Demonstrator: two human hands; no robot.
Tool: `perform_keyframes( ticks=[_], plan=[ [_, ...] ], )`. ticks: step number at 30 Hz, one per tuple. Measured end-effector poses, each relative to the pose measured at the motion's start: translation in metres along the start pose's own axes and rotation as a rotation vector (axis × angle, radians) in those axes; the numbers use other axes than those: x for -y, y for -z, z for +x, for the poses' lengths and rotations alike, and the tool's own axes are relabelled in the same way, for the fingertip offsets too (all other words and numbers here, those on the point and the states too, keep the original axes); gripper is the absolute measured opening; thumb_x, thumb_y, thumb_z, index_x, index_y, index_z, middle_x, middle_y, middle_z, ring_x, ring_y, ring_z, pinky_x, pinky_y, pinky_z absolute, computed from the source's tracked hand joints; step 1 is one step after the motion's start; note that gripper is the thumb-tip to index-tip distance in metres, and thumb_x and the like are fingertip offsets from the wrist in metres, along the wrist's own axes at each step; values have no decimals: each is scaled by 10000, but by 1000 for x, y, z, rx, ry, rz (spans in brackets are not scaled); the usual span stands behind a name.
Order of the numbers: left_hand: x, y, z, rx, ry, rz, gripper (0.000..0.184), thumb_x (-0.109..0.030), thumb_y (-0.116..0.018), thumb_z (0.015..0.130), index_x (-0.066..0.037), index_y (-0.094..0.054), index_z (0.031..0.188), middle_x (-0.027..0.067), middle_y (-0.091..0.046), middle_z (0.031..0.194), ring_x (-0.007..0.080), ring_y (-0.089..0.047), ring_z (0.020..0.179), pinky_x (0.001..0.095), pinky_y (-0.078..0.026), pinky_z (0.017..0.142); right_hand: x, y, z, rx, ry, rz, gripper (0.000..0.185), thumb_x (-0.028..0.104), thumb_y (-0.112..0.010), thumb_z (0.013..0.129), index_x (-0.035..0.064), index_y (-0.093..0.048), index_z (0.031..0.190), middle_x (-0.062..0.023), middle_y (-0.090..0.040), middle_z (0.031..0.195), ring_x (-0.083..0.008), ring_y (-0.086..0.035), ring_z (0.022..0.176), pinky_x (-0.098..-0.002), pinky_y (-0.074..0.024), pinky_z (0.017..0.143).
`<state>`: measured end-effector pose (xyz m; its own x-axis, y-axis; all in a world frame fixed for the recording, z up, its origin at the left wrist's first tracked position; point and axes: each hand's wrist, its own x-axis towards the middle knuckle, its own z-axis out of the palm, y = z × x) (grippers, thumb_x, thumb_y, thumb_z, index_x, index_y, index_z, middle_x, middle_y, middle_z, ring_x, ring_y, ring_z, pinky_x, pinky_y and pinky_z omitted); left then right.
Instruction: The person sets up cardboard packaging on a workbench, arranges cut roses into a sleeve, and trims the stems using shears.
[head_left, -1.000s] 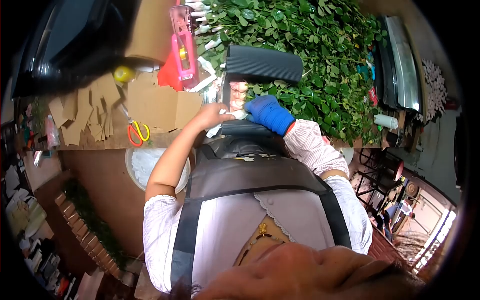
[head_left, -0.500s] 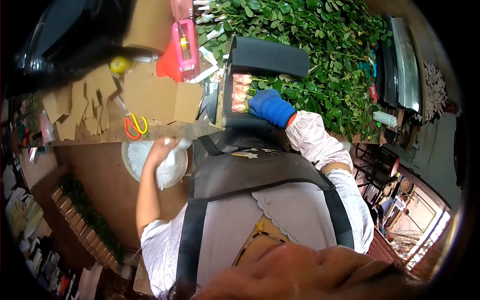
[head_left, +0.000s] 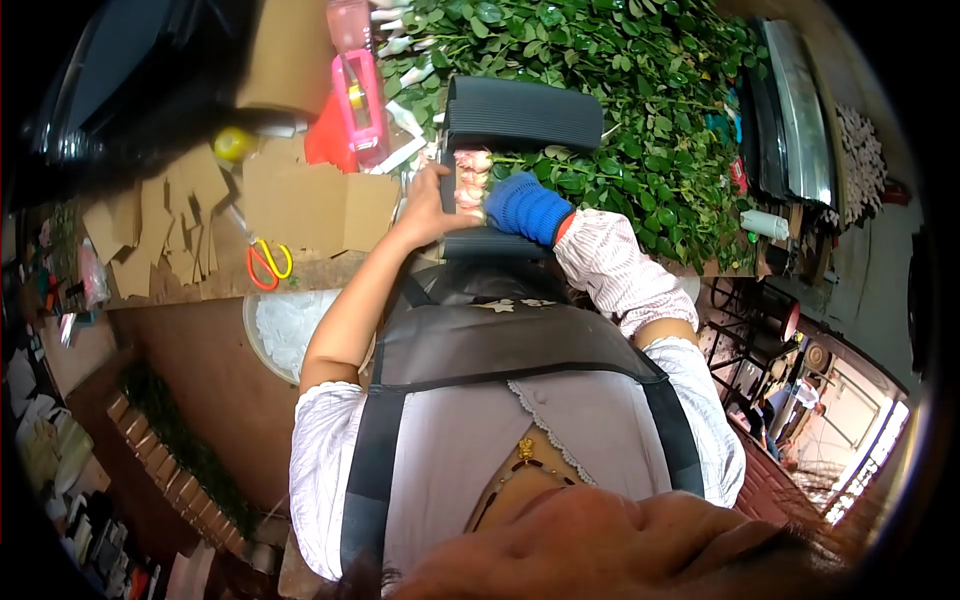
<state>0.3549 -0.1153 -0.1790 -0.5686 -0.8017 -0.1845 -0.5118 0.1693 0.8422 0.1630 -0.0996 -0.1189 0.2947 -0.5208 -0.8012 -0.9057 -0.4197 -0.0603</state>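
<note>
A short row of pale pink roses (head_left: 472, 178) lies in a black ridged holder (head_left: 525, 112), with the blooms toward the left. My left hand (head_left: 428, 208), bare, is at the bloom end, its thumb and fingers spread apart around the near part of the row. Close by on the right, my right hand (head_left: 525, 208) wears a blue knit glove and is closed around the rose stems just behind the blooms. Its fingertips are hidden. Leafy green stems (head_left: 640, 110) are piled thickly beyond and to the right of the holder.
Scissors with red and yellow handles (head_left: 268, 262) and cardboard pieces (head_left: 290, 205) lie on the left of the bench. A pink tape dispenser (head_left: 358, 110) stands farther back. Below the bench edge is a round tub (head_left: 252, 325) of whitish material. A white roll (head_left: 765, 224) sits at right.
My left hand has come up from the tub, where it held something white, to the rose blooms; the white thing no longer shows in it. The gloved right hand stays by the roses.
</note>
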Motion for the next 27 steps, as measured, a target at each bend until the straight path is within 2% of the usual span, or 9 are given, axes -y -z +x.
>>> perform_keyframes(
  ticks=[1,5,10,12,16,18,21,23,27],
  plan=[
    [5,-6,5,69,-42,29,930,-369,-913,624,5,-379,1288,215,-416,1276,357,-381,1263,420,-319,1093,-3,5,-5,23,-26,47,298,302,-612,864,124,-709,1082,-146,-721,966,-309,-707,930,-459,-545,750],
    [16,-11,6,112,-32,45,826,-376,-912,628,-138,-444,1265,284,-284,1433,453,-268,1364,476,-237,1152,-10,-7,-24,-424,-139,256,229,275,-600,873,115,-665,1024,-104,-720,919,-293,-710,896,-448,-547,733],
    [14,-7,6,139,-42,16,685,-404,-898,649,-176,-578,1209,308,-225,1493,468,-258,1384,492,-252,1153,-5,-16,2,-274,-90,65,164,195,-560,910,138,-652,1033,-93,-719,901,-278,-715,875,-412,-543,686],
    [16,-8,11,115,63,-27,580,-401,-894,656,-167,-654,1129,311,-260,1487,466,-286,1374,491,-270,1146,-3,-13,4,-212,-91,36,163,189,-560,909,134,-652,1031,-95,-724,915,-277,-716,880,-417,-543,684],
    [10,-15,13,-15,72,-101,415,-388,-878,653,-161,-751,975,344,-311,1477,487,-288,1370,504,-290,1133,-9,-10,-12,-305,-68,141,201,227,-547,917,122,-672,1034,-113,-731,958,-288,-716,906,-424,-546,724],
    [13,-17,11,-29,28,-82,408,-380,-875,662,-148,-738,968,349,-325,1466,483,-302,1358,499,-300,1123,-8,5,-30,-265,-167,257,226,245,-536,921,120,-679,1043,-125,-732,972,-293,-715,919,-429,-546,750],
    [15,-22,6,-78,-6,-15,465,-372,-871,672,-125,-688,1022,352,-340,1457,473,-328,1334,481,-321,1101,-20,-25,-1,-472,-249,231,296,407,-537,932,179,-610,1107,-124,-710,869,-324,-693,799,-455,-529,698],
    [11,-20,6,-121,-30,-5,615,-370,-864,683,-100,-583,1159,341,-364,1440,455,-359,1302,454,-335,1082,-21,-27,6,-485,-205,230,298,419,-537,934,188,-598,1111,-121,-709,872,-319,-692,795,-450,-526,694],
    [6,-16,10,-46,2,-92,671,-376,-854,700,-78,-551,1220,312,-390,1408,446,-357,1302,464,-303,1108,-17,-25,9,-479,-164,216,272,392,-554,922,183,-605,1088,-108,-710,881,-295,-695,792,-445,-524,680]
  ],
)
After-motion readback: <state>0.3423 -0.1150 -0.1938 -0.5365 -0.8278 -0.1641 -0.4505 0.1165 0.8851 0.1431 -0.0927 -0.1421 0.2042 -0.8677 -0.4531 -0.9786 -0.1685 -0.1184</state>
